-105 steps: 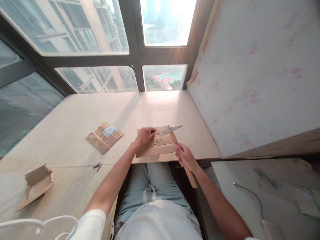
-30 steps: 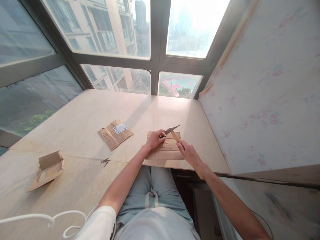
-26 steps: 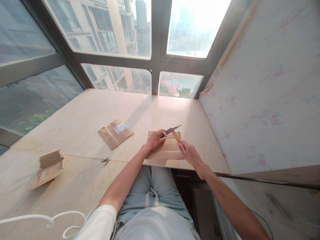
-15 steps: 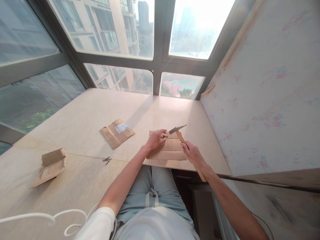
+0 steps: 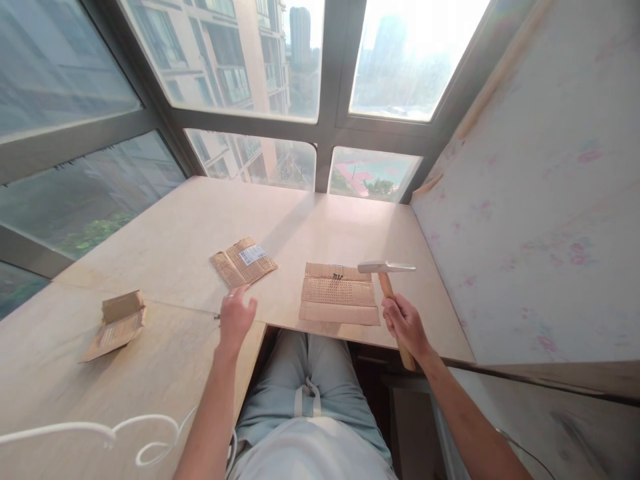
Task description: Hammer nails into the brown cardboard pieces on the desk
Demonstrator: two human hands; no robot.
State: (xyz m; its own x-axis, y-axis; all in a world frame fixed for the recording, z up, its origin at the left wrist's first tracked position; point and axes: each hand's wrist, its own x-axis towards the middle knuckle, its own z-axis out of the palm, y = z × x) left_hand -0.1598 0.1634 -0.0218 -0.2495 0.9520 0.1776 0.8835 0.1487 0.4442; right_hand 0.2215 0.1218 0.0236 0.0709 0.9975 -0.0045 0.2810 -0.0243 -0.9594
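Note:
My right hand (image 5: pixel 405 323) is wrapped round the wooden handle of a hammer (image 5: pixel 387 273), whose metal head hovers just right of a perforated cardboard piece (image 5: pixel 339 301) at the table's near edge. A few small dark nails (image 5: pixel 337 276) stand in the cardboard near its far edge. My left hand (image 5: pixel 235 317) hovers over the table to the left, fingers apart and holding nothing. It partly covers the spot where loose nails lay.
A flattened cardboard piece with a white label (image 5: pixel 244 259) lies left of centre. A folded cardboard box (image 5: pixel 116 323) sits at the far left. White cable (image 5: pixel 100 433) loops at the near left. Windows stand behind the wooden table (image 5: pixel 310 220); a papered wall (image 5: pixel 525 200) rises on the right.
My left hand left the perforated cardboard and swung left toward the loose nails. The hammer moved right, off the cardboard. Nails now stand in the cardboard.

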